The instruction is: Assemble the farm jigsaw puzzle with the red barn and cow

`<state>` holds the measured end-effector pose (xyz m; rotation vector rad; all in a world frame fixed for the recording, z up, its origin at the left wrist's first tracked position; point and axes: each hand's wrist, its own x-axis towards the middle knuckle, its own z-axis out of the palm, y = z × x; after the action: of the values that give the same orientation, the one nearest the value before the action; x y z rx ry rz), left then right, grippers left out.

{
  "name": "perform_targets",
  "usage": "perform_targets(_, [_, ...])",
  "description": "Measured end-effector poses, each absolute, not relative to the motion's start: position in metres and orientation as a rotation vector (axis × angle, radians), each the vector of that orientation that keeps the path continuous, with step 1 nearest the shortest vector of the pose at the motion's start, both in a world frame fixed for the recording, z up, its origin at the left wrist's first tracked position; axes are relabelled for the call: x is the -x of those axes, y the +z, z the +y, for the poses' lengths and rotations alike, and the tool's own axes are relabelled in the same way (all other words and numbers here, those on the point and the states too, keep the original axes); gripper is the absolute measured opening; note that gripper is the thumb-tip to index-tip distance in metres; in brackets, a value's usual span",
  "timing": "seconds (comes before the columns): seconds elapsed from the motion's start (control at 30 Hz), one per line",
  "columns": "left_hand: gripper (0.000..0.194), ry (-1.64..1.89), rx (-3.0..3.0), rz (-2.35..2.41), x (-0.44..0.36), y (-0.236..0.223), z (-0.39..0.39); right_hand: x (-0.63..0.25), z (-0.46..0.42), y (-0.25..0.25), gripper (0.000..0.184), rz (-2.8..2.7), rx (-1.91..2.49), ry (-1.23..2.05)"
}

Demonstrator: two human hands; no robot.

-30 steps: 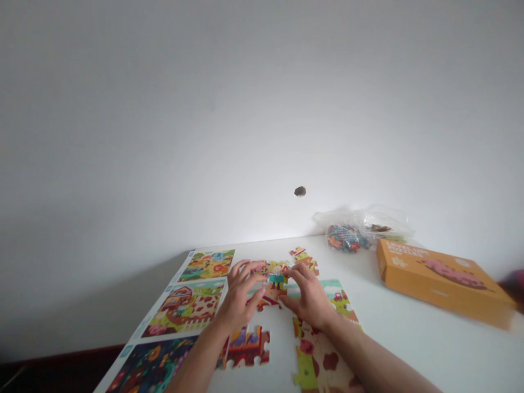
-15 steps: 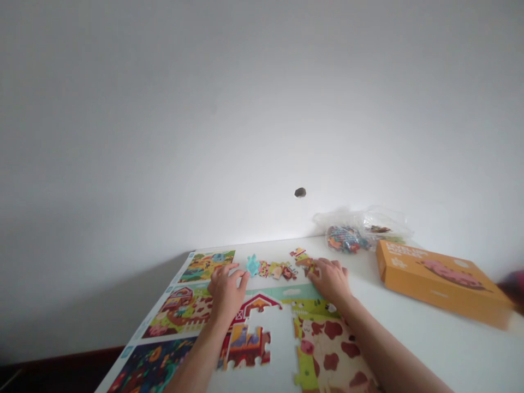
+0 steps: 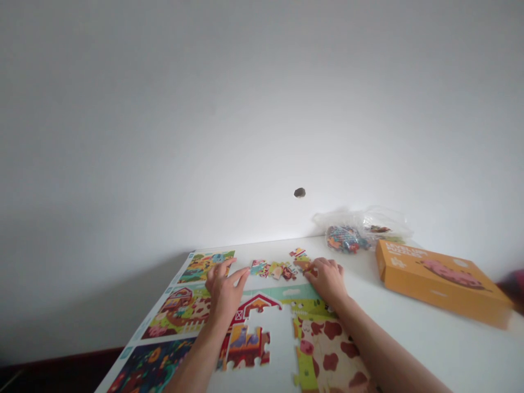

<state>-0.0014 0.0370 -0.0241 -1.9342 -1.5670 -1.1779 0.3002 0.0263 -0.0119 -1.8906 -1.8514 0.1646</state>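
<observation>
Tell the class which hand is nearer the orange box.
Right. The right hand sits left of the orange box, at the puzzle pieces; the left hand is farther left, past the right hand.

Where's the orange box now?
In the head view, the orange box lies on the right of the white table, right of the right hand and the plastic bag of puzzle pieces.

Plain white wall [image 3: 262, 109] w/ small dark mark [image 3: 299, 192], brightest just above white table [image 3: 450, 349]; dark red-brown strip [image 3: 61, 363] low left, prob. floor.
</observation>
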Motion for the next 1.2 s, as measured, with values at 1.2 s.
perform_targets(1.2, [0.022,-0.892,2.137,-1.653,0.0,-0.036,0.035,-0.3,0.038,-0.027,0.044,-1.834,1.348,0.32])
